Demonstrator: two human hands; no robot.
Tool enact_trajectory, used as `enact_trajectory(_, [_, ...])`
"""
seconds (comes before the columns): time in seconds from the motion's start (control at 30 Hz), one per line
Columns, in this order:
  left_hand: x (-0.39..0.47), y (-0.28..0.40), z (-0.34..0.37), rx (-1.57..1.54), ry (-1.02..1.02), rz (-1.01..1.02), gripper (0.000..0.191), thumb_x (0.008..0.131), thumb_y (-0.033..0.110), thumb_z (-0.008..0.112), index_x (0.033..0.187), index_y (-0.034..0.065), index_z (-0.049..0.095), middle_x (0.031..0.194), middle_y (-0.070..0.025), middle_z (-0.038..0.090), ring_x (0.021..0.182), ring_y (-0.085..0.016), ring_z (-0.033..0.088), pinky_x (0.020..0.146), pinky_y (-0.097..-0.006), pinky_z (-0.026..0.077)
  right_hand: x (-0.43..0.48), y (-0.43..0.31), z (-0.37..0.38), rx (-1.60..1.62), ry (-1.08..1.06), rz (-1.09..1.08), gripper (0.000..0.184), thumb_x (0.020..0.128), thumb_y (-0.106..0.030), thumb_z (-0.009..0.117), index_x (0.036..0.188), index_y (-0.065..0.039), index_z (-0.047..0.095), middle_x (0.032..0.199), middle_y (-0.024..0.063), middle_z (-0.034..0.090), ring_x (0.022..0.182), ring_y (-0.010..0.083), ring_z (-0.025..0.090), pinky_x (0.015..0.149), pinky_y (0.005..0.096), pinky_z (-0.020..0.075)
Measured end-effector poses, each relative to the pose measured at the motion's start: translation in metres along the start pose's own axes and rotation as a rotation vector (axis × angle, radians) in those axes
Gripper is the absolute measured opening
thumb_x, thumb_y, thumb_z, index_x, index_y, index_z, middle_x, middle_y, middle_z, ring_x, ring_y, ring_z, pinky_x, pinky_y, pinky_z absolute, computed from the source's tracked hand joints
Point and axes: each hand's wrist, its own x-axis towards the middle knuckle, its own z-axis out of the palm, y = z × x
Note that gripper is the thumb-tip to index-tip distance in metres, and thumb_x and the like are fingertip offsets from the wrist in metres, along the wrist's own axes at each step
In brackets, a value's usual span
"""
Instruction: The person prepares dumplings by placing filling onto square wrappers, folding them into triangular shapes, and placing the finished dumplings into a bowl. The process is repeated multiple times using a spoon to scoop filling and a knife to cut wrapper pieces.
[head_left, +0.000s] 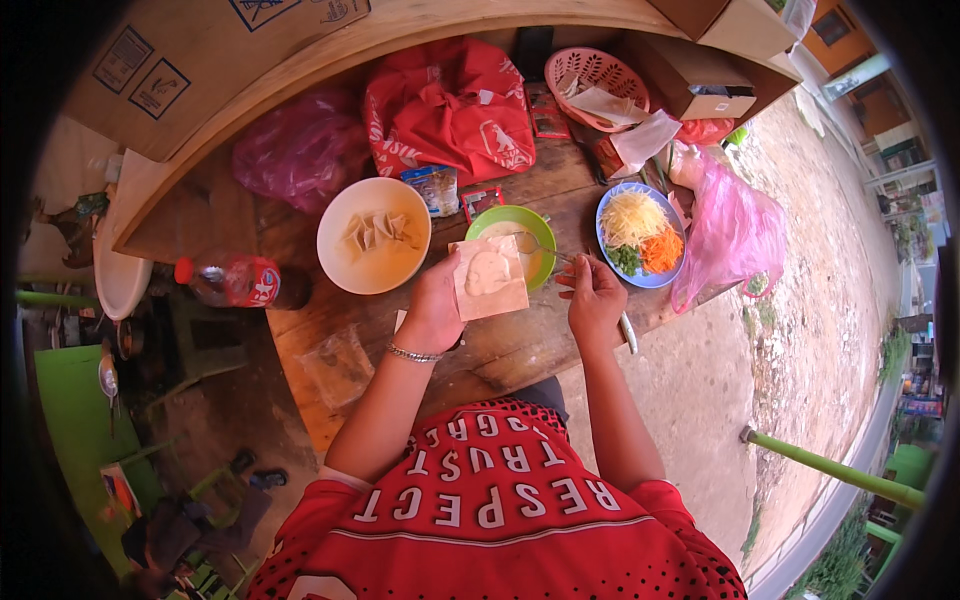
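My left hand (433, 304) holds a square, pale wrapper sheet (508, 301) flat by its left edge. A creamy, wet mixture (486, 271) is spread on the middle of the sheet. My right hand (596, 296) grips a metal spoon (559, 256) by its handle, and the spoon's bowl is over the green bowl (548, 234), close to the sheet's upper right corner. Pale liquid mixture (501, 227) shows inside the green bowl, which the sheet partly hides. To the left, a white bowl (330, 259) contains several folded wrapper pieces (381, 227).
A blue plate (654, 280) with shredded vegetables stands right of my right hand. A knife handle (628, 334) juts past the table's near edge. A cola bottle (236, 282) lies at left. Behind are a red bag (457, 105), a pink basket (570, 67) and a pink plastic bag (739, 225).
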Motion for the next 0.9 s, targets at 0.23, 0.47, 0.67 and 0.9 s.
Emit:
enact_trajectory(0.23, [-0.023,-0.006,0.011,-0.066,0.053,-0.026,0.051,0.118,0.039,0.040,0.152,0.0018,0.051,0.151,-0.0132,0.063,0.136,-0.027,0.064,0.117,-0.0468,0.051,-0.039,-0.016,0.000,-0.135,0.040,0.009,0.031,0.111,-0.022,0.066,0.131,0.002,0.071,0.104,0.0094,0.079,0.086,0.0152,0.078,0.063,0.0243,0.0556])
enact_trajectory(0.47, [-0.038,-0.008,0.025,-0.058,-0.059,-0.087,0.056,0.118,0.041,0.037,0.152,-0.0019,0.050,0.148,-0.0172,0.064,0.135,-0.031,0.064,0.117,-0.0486,0.050,-0.050,-0.039,0.006,0.258,-0.476,0.359,0.037,0.112,-0.029,0.061,0.135,-0.001,0.073,0.118,0.0068,0.078,0.109,0.0155,0.071,0.094,0.0321,0.0551])
enact_trajectory(0.67, [-0.036,-0.010,0.016,-0.092,-0.077,-0.088,0.059,0.118,0.044,0.038,0.152,-0.0017,0.050,0.148,-0.0168,0.063,0.135,-0.029,0.064,0.117,-0.0467,0.049,-0.048,-0.035,0.008,0.124,-0.631,0.144,0.037,0.111,-0.024,0.064,0.138,0.001,0.070,0.126,0.0087,0.077,0.112,0.0142,0.069,0.100,0.0329,0.0531])
enact_trajectory(0.9, [-0.044,-0.006,0.031,-0.193,-0.051,-0.062,0.065,0.117,0.048,0.036,0.153,-0.0044,0.048,0.152,-0.0200,0.060,0.142,-0.033,0.058,0.122,-0.0496,0.043,-0.056,-0.060,0.000,-0.371,-0.752,-0.349,0.098,0.083,-0.028,0.097,0.161,0.001,0.046,0.151,0.0186,0.064,0.134,0.0269,0.065,0.109,0.0401,0.0529])
